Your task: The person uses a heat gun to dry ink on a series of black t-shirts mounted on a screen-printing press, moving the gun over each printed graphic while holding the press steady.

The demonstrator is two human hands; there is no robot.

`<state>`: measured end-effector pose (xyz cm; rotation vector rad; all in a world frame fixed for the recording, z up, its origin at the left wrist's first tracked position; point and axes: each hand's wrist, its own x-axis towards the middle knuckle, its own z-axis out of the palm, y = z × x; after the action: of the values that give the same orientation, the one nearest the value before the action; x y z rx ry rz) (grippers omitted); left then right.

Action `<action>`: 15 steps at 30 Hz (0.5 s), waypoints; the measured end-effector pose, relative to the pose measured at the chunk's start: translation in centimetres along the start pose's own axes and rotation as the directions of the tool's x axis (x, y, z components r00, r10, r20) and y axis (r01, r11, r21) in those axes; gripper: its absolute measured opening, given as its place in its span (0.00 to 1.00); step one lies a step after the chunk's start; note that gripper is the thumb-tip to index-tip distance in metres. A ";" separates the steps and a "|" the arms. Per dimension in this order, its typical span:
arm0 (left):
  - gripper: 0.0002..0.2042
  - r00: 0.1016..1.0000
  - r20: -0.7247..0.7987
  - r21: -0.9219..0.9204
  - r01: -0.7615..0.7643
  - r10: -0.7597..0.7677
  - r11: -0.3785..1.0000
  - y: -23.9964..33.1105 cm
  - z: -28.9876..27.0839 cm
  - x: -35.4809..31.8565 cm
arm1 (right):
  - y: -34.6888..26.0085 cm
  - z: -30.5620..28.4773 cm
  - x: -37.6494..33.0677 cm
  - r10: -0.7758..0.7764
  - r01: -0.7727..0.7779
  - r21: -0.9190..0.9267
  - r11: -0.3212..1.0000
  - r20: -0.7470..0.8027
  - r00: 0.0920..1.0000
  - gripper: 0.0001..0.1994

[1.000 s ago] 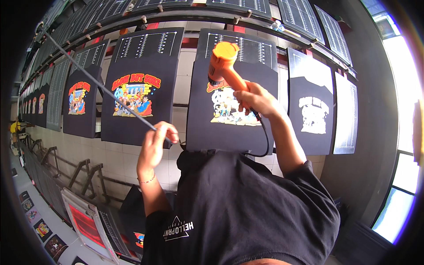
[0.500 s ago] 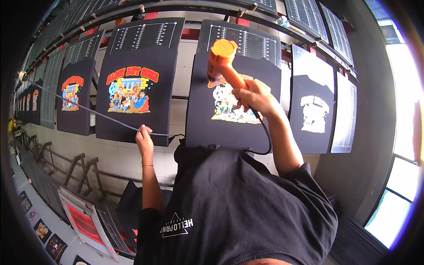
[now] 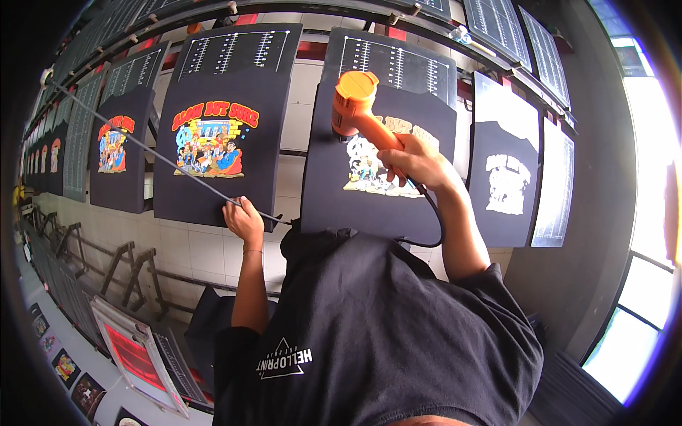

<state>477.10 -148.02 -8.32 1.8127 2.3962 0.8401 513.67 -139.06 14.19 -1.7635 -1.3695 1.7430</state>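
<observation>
My right hand [image 3: 420,162] is wrapped round the handle of an orange heat gun [image 3: 357,99]. Its nozzle points down over a black T-shirt [image 3: 334,207] stretched on a board in front of me. The print [image 3: 366,174] on that shirt is partly coloured, with much white; the heat gun and my hand cover part of it. At the lower edge of the shirt to the left, my left hand [image 3: 244,219] closes on a grey cable [image 3: 145,148], which runs taut up to the far left. A fully coloured print [image 3: 209,142] shows on this left shirt.
To the right, another board carries a black shirt with a white print [image 3: 506,186]. More shirt-covered boards recede at left. A dark rail [image 3: 341,15] runs behind the boards. Metal trestles [image 3: 117,266] and a framed red screen [image 3: 135,351] stand lower left.
My left hand has moved slightly right, and the cable now slants more steeply. The heat gun has shifted slightly down and stays over the same shirt.
</observation>
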 end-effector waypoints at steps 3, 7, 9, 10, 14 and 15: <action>0.15 1.000 -0.018 -0.037 -0.002 0.002 0.999 0.1 0.2 0.1 | 0.2 0.5 -0.3 -0.019 0.020 -0.037 0.999 0.012 1.000 0.17; 0.15 1.000 0.002 -0.025 -0.014 0.014 1.000 0.0 0.1 0.1 | 0.6 1.1 -0.3 -0.025 0.024 -0.013 1.000 -0.014 1.000 0.16; 0.15 1.000 0.001 -0.042 -0.004 0.004 0.999 -0.1 0.1 0.0 | 1.1 1.2 0.0 -0.062 0.062 -0.028 0.998 -0.010 0.998 0.16; 0.15 1.000 0.008 -0.033 -0.017 0.018 0.999 0.0 0.0 0.1 | 1.1 0.8 0.1 -0.036 0.036 -0.019 0.999 -0.006 0.999 0.16; 0.15 0.999 0.025 -0.001 -0.040 0.040 0.999 -0.1 -0.1 0.1 | 1.3 0.4 0.9 -0.017 0.014 -0.034 0.999 -0.065 0.998 0.16; 0.15 0.999 0.029 0.000 -0.041 0.041 0.999 0.0 -0.1 0.2 | 1.6 0.7 1.2 -0.033 0.028 -0.044 0.999 -0.115 0.993 0.16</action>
<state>477.00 -147.85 -8.20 1.8668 2.3496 0.8107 513.43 -139.21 12.12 -1.8250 -1.3866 1.5809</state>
